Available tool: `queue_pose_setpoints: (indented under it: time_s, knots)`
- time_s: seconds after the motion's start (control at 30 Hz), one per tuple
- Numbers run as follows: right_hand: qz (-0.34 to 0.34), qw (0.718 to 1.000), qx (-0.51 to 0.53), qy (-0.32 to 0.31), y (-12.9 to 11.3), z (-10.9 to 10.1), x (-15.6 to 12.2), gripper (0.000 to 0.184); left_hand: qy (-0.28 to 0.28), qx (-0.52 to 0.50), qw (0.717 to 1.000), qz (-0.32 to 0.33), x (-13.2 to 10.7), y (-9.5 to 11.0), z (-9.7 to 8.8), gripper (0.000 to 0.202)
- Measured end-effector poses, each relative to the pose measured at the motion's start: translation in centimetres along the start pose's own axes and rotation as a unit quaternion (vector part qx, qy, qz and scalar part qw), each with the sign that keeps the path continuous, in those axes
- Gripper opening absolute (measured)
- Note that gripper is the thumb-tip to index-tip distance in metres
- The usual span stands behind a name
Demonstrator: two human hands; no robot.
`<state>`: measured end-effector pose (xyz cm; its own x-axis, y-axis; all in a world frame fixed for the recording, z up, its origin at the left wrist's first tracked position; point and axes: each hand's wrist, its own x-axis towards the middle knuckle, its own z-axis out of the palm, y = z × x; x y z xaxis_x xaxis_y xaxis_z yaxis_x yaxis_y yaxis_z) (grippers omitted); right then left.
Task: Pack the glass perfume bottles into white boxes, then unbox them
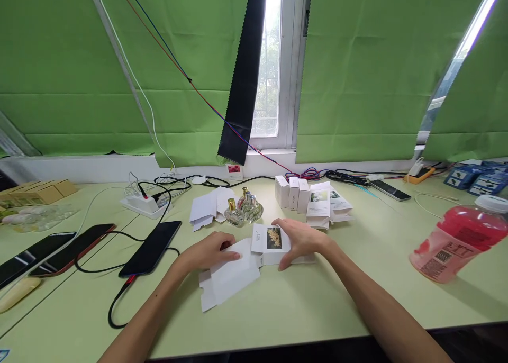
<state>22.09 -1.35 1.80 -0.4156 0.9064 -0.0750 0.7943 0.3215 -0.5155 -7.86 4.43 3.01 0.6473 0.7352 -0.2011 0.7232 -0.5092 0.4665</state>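
Observation:
My left hand (211, 253) is closed, its thumb lying over the edge of a blank white flattened carton (235, 279) on the table. Fingers and thumb of my right hand (300, 239) grip a white printed carton (260, 239) with a flower picture on its face. The two cartons meet or overlap between my hands; where the lower one ends I cannot tell. Just beyond stand several small glass bottles with gold and silver caps (246, 207). Left of them lie more blank white carton pieces (205, 207). Flat flower-printed cartons (318, 204) lie behind my right hand.
Several upright white boxes (293, 193) stand at the back. A phone (153, 249) with a charging cable is on the left, near a power strip (145, 205). A bottle of red drink (456, 241) stands tilted-looking at right. Another phone (390, 190) and cables line the back.

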Motion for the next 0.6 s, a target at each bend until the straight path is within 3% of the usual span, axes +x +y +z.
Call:
queue_pose_setpoints:
  time_s: [0.17,0.27,0.37,0.5,0.6]
  knots:
    - [0.038,0.999,-0.036,0.002,-0.6,-0.5,-0.5,0.109,0.031,-0.031,0.999,0.023,-1.2,0.1,0.6,0.038]
    - [0.046,0.997,-0.046,0.046,-1.3,-1.2,-0.7,0.098,0.052,-0.117,0.991,0.047,-2.4,-0.1,-0.5,0.039]
    - [0.082,0.985,-0.043,0.147,-2.0,-2.5,-1.2,0.094,0.204,-0.177,0.962,-0.023,-3.6,-1.1,-2.9,0.047]
    - [0.15,0.944,0.032,0.293,-1.5,-4.7,-2.1,0.084,0.404,-0.233,0.876,-0.122,-3.1,-3.8,-6.9,0.056]
    - [0.184,0.899,0.085,0.388,0.6,-6.6,-2.9,0.081,0.455,-0.19,0.858,-0.142,-0.5,-6.2,-8.8,0.052]
